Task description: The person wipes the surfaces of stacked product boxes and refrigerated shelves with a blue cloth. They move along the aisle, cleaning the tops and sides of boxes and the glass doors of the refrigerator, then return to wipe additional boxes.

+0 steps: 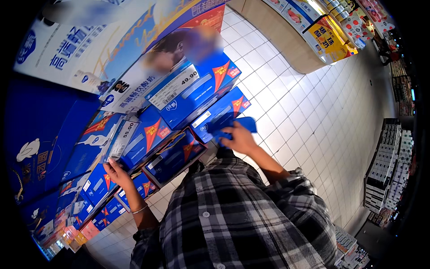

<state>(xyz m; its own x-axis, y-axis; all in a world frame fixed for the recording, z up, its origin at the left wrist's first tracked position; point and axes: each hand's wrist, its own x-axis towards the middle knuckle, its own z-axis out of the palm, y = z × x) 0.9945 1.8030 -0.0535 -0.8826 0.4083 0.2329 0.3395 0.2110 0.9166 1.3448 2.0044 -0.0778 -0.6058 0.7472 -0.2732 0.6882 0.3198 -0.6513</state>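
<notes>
My left hand (118,174) has its fingertips on the lower end of a price tag in a clear plastic holder (123,136). That tag stands against blue yogurt cartons (142,134), which carry red corner patches. Bunched in my right hand (241,138) is a blue cloth (247,124), its loose end spread beyond the fingers. The cloth is just in front of a low blue carton (220,114). A second price tag (173,85) leans on the taller carton stack (198,90), farther from me.
A large printed advertising board (100,43) rises behind the cartons. Pale floor tiles (302,107) stretch to my right. A curved wooden display counter (272,37) stands across the aisle, and stacked cartons (383,164) sit at far right. Below my left hand, more cartons (109,210) line the floor.
</notes>
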